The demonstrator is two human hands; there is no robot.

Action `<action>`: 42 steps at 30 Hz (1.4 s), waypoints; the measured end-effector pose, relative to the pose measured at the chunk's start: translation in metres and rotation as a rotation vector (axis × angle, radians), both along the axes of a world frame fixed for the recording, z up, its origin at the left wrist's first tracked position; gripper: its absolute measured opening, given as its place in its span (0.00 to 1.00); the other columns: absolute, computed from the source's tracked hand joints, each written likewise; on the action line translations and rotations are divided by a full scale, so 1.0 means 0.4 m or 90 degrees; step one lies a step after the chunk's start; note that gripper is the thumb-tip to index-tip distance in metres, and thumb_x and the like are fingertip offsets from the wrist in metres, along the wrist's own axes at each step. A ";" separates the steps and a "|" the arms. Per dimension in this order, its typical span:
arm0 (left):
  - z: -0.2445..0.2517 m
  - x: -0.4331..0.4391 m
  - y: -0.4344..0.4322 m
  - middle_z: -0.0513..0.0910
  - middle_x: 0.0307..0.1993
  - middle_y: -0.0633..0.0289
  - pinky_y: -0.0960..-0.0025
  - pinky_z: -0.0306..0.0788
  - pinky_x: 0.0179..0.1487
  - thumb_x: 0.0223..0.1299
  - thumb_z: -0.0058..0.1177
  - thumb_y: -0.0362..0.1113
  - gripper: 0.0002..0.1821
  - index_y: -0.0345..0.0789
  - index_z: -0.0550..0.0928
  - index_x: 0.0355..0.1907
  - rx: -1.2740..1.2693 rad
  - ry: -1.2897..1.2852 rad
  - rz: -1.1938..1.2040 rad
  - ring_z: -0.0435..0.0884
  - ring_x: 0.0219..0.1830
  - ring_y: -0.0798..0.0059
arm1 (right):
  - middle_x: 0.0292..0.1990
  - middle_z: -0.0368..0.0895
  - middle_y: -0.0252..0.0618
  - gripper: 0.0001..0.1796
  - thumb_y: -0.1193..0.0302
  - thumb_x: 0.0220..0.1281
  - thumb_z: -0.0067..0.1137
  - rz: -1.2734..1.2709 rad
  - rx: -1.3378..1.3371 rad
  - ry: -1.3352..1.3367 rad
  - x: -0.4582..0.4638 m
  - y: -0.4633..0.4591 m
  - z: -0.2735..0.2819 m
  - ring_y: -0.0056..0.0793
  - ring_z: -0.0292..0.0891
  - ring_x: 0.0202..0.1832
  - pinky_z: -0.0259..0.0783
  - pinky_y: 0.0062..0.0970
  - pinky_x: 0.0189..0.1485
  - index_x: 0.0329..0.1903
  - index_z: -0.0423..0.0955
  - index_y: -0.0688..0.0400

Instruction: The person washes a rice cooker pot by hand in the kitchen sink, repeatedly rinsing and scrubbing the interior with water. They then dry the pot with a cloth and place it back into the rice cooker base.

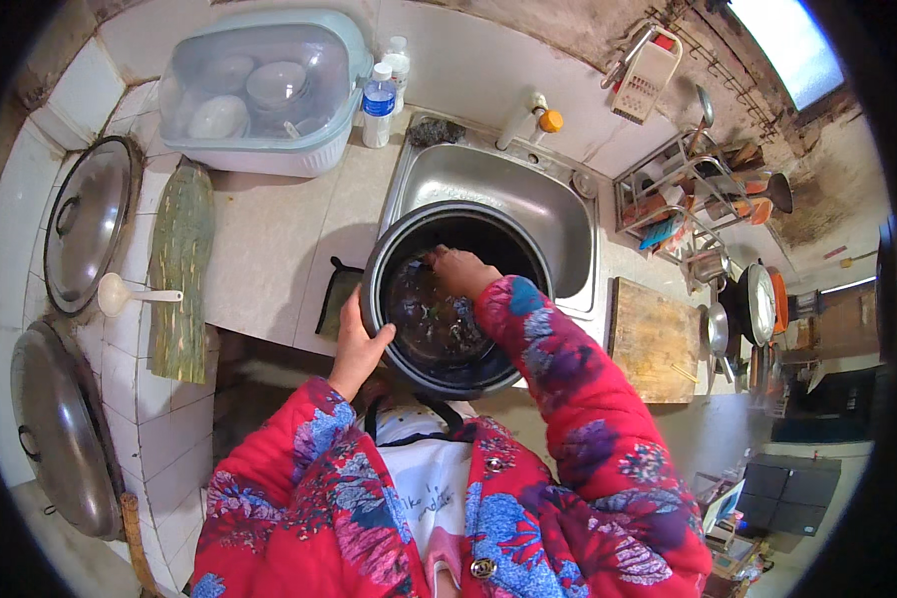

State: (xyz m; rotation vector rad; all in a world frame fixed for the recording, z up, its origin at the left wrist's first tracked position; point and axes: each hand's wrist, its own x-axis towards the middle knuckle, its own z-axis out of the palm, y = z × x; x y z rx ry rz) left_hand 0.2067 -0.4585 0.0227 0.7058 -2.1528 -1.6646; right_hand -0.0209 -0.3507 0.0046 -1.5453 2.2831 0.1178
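Observation:
A dark round cooking pot (523, 232) with a grey rim is tilted over the counter's front edge and partly over the steel sink (493, 176). My left hand (362, 336) grips the pot's left rim, thumb on the inside and fingers on the outer wall. Inside the pot, my right hand (456, 270) reaches down to the inner wall near the water (437, 314) at the bottom; its fingertips are blurred, and whether they hold something I cannot tell. A dark-edged cloth or pad (336, 303) lies on the counter left of the pot.
A lidded dish box (261, 157), two plastic bottles (379, 105) and a long green gourd (183, 261) stand or lie to the left, beside a white ladle (131, 294) and large pot lids (90, 224). Right of the sink are a wooden cutting board (654, 336) and a utensil rack (665, 179). The faucet (519, 123) rises behind.

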 end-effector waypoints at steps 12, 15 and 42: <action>0.001 -0.055 -0.014 0.64 0.63 0.44 0.59 0.58 0.66 0.51 0.49 0.23 0.40 0.31 0.54 0.69 -0.206 0.106 0.017 0.64 0.63 0.48 | 0.38 0.81 0.48 0.14 0.74 0.48 0.55 0.137 0.090 -0.301 0.129 0.060 -0.125 0.46 0.79 0.40 0.72 0.42 0.44 0.41 0.79 0.56; -0.002 -0.054 -0.012 0.64 0.64 0.45 0.60 0.59 0.66 0.51 0.49 0.23 0.39 0.31 0.54 0.69 -0.201 0.096 0.020 0.64 0.64 0.49 | 0.40 0.80 0.51 0.19 0.77 0.44 0.56 0.052 -0.092 -0.179 0.021 -0.007 -0.128 0.46 0.78 0.42 0.73 0.40 0.44 0.44 0.79 0.56; 0.012 -0.056 -0.007 0.66 0.62 0.44 0.60 0.63 0.63 0.51 0.48 0.23 0.38 0.32 0.57 0.68 -0.162 0.086 0.043 0.68 0.62 0.47 | 0.36 0.82 0.51 0.12 0.71 0.50 0.55 -0.048 -0.082 -0.078 0.024 -0.058 -0.159 0.47 0.81 0.40 0.77 0.40 0.43 0.37 0.80 0.61</action>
